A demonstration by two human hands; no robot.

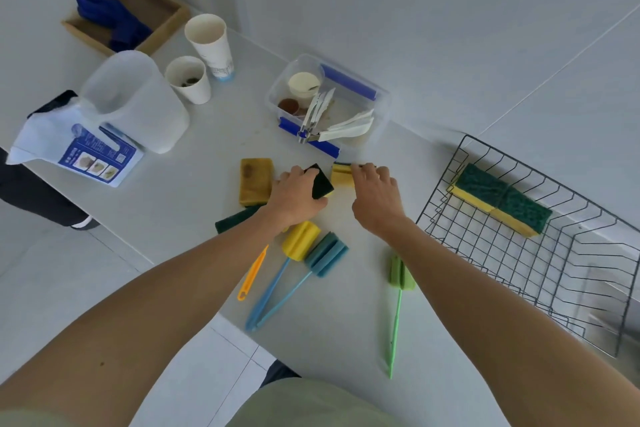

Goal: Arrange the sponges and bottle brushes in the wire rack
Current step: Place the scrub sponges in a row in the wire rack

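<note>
2 sponges in wire rack (519,274); my left hand (298,198) pinching dark-topped sponge (321,181), right hand (375,191) closing on yellow sponge (341,174); brushes left on desk (194,184)

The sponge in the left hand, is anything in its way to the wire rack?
The right hand lies between the black-topped sponge in the left hand and the wire rack. Otherwise the table between is bare, and the rack has room beside its two sponges.
</note>
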